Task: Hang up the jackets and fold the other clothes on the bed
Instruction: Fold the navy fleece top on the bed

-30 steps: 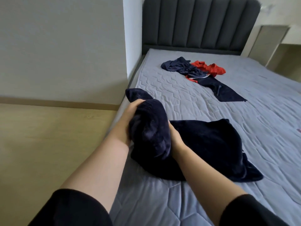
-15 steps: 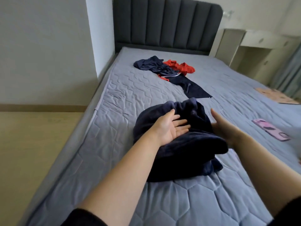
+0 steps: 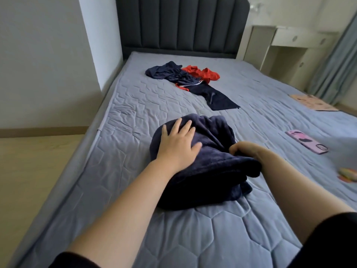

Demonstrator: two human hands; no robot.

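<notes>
Folding seems under way: the left hand [image 3: 178,144] is pressing open and flat on the navy fleece garment [image 3: 208,171] lying mid-way down the bed [image 3: 135,105] while the right hand [image 3: 245,150] is pinching its 3 o'clock edge, which likely needs drawing toward 9 o'clock next.

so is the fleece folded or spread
Folded: the navy fleece lies doubled in layers, left hand flat on it, right hand gripping a fold.

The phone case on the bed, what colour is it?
The phone case is pink with black patches; the head view shows it.
</notes>
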